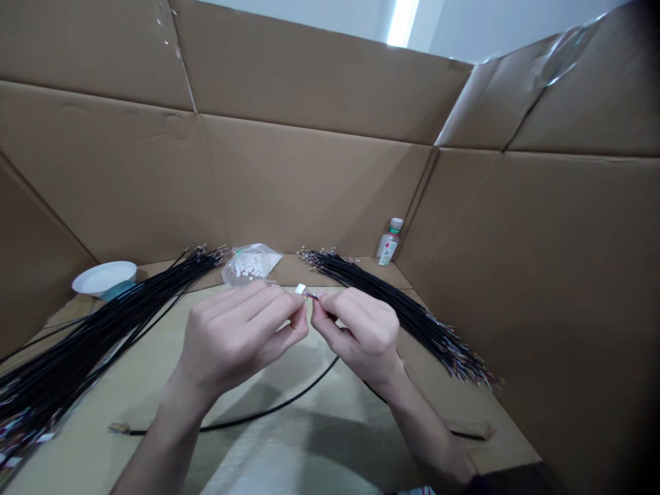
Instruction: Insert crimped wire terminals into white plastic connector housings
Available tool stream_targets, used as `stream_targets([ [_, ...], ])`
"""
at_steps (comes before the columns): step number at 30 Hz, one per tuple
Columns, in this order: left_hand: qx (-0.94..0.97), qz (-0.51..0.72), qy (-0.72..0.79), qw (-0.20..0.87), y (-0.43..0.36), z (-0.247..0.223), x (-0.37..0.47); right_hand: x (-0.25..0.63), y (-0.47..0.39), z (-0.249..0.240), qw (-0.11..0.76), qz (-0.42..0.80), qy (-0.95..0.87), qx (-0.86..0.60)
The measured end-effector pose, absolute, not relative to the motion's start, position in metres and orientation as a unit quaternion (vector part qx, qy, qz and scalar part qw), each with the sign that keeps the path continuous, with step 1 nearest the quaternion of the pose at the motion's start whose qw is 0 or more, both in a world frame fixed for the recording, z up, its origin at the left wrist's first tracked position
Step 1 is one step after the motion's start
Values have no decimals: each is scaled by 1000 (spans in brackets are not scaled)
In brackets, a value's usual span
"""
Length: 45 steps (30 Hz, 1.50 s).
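Observation:
Near the middle of the view, my left hand [242, 333] pinches a small white connector [300, 289] between thumb and index finger. My right hand [358, 326] is closed close beside it, its fingertips on thin coloured wires [310, 295] that run to the connector. A black cable [278, 407] curves across the surface below both hands and passes behind my wrists. Its left end, with bare wires showing, lies left of my left forearm. How far the wires sit inside the connector is too small to tell.
Bundles of black cables lie at the left [103, 337] and right [407, 306]. Between them at the back is a clear bag [252, 264] of white pieces. A white bowl [104, 278] stands at the left, a bottle [389, 242] at the back right. Cardboard walls [320, 185] surround the surface.

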<state>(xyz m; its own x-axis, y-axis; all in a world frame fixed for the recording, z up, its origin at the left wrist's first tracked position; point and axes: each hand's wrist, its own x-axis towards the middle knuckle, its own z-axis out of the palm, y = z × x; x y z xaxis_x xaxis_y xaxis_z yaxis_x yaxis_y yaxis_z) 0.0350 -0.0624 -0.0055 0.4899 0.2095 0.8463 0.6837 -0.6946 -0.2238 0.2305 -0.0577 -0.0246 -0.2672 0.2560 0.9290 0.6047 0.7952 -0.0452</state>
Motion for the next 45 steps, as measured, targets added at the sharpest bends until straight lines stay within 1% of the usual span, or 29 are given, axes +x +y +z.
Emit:
stream_targets([
  [4, -825, -414, -267, 278, -58, -1, 25, 230, -55, -25, 541, -94, -790, -272],
  [8, -812, -441, -245, 293, -53, -2, 21, 232, -56, -22, 545, -22, -787, -288],
  [11, -804, -464, -233, 289, -51, -4, 18, 235, -57, -20, 549, 4, -786, -285],
  [16, -845, -437, -212, 224, -52, -6, 19, 234, -57, -20, 549, 4, -788, -280],
  [19, -849, -439, -228, 185, -55, -3, 21, 231, -58, -22, 573, 15, -769, -282],
  [22, -849, -462, -241, 93, -59, 1, 23, 228, -60, -22, 602, 55, -747, -277],
  [28, -810, -476, -313, -140, -62, 4, 23, 227, -60, -19, 604, 154, -738, -256],
  [31, -782, -481, -305, -253, -58, 6, 23, 227, -59, -18, 603, 199, -730, -253],
  [33, -767, -481, -292, -310, -56, 8, 24, 227, -57, -19, 602, 213, -732, -239],
  [37, -763, -461, -272, -363, -55, 9, 23, 229, -55, -21, 594, 202, -756, -189],
  [41, -771, -420, -254, -405, -57, 10, 22, 230, -56, -21, 585, 145, -785, -145],
  [45, -781, -417, -255, -389, -60, 10, 22, 232, -55, -21, 579, 72, -806, -105],
])
